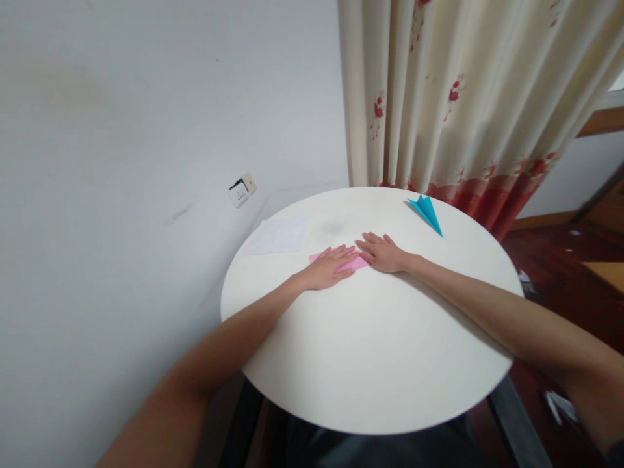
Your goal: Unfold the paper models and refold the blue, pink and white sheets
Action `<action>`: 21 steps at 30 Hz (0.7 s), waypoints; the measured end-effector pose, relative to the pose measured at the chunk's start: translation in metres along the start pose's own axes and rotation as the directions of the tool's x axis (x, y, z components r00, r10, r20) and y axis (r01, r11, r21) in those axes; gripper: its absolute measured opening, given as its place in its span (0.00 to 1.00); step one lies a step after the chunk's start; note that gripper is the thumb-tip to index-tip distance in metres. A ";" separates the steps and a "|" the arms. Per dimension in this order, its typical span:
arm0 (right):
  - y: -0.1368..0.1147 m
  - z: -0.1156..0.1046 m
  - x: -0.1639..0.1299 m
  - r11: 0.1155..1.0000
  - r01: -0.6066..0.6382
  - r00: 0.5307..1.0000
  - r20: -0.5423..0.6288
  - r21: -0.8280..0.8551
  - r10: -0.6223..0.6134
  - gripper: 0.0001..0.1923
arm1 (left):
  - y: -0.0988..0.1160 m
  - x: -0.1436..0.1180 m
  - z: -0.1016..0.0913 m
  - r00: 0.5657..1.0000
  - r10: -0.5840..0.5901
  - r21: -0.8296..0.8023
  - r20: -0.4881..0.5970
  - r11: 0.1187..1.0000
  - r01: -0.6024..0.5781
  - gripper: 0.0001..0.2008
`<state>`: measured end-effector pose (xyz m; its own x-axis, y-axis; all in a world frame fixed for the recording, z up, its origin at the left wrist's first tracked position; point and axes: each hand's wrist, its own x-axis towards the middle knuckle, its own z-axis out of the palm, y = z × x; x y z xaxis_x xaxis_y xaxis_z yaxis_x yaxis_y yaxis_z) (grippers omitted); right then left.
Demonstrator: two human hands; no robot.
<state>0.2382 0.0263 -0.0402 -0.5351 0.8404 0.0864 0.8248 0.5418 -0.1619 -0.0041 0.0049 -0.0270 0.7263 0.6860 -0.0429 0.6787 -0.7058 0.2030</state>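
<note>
A piece of pink paper [347,264] lies on the round white table [380,344], mostly covered by my hands. Flat on top of it rests my left hand [327,268], fingers stretched out toward the right. My right hand [381,252] is spread over the paper's right end, its fingers pointing left and the palm down on the tabletop. Because both hands cover it, I cannot make out the paper's full shape or folds. Beyond my right hand, near the far edge, sits a blue paper airplane [427,213].
A white sheet [277,235] lies at the table's left side. The wall [146,162] with a power socket [240,193] borders the table on the left. Behind it hangs a cream curtain [419,117] with red flowers. Dark reddish floor [560,260] shows at right.
</note>
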 end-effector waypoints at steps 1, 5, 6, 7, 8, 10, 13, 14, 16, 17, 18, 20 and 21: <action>0.000 0.000 0.000 1.000 0.001 1.000 -0.002 -0.003 -0.001 0.30 | 0.000 0.000 0.000 1.000 -0.003 0.003 0.002 1.000 0.003 0.31; 0.002 0.001 0.002 1.000 -0.004 1.000 -0.010 0.004 0.004 0.28 | 0.000 0.000 0.000 1.000 -0.005 0.006 0.007 1.000 0.005 0.32; 0.002 0.001 0.003 1.000 -0.008 1.000 -0.013 0.005 0.008 0.27 | 0.000 0.000 0.000 1.000 -0.004 0.006 0.006 1.000 0.004 0.32; 0.002 0.001 0.003 1.000 -0.011 1.000 -0.019 0.003 0.011 0.27 | 0.000 0.000 0.000 1.000 -0.004 0.006 0.005 1.000 0.004 0.32; 0.003 0.001 0.004 1.000 -0.011 1.000 -0.025 0.001 0.011 0.26 | 0.000 0.000 0.000 1.000 -0.005 0.007 0.004 1.000 0.005 0.32; 0.004 0.001 0.005 1.000 -0.009 0.999 -0.042 -0.007 0.009 0.26 | 0.000 0.000 -0.001 1.000 -0.009 0.010 0.004 1.000 0.009 0.32; 0.005 0.001 0.006 1.000 0.006 0.998 -0.070 -0.029 -0.008 0.25 | 0.001 0.000 -0.002 1.000 -0.005 0.014 0.003 1.000 0.005 0.31; 0.005 0.001 0.006 0.999 0.009 0.997 -0.078 -0.039 -0.012 0.24 | 0.002 0.000 -0.002 1.000 -0.002 0.015 0.002 1.000 0.002 0.31; 0.004 0.001 0.006 0.999 0.013 0.995 -0.093 -0.053 -0.018 0.23 | 0.003 -0.001 -0.002 1.000 -0.001 0.017 0.006 1.000 0.001 0.31; 0.004 0.001 0.006 0.998 0.012 0.995 -0.100 -0.055 -0.018 0.23 | 0.003 -0.001 -0.003 1.000 -0.002 0.019 0.009 1.000 0.002 0.31; 0.003 0.001 0.006 0.999 0.011 0.994 -0.108 -0.051 -0.017 0.23 | 0.003 -0.001 -0.003 1.000 -0.003 0.020 0.009 1.000 0.003 0.31; 0.002 0.000 0.005 0.999 0.008 0.992 -0.128 -0.033 -0.012 0.22 | 0.003 0.000 -0.002 1.000 -0.003 0.021 0.009 1.000 0.003 0.31; 0.001 -0.001 0.004 1.000 0.005 0.990 -0.137 -0.022 -0.008 0.21 | 0.003 0.000 -0.002 1.000 -0.003 0.022 0.008 1.000 0.003 0.31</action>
<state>0.2368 0.0301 -0.0394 -0.5116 0.8301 0.2220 0.8259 0.5463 -0.1396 -0.0028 0.0034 -0.0242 0.7249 0.6869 -0.0510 0.6831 -0.7074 0.1817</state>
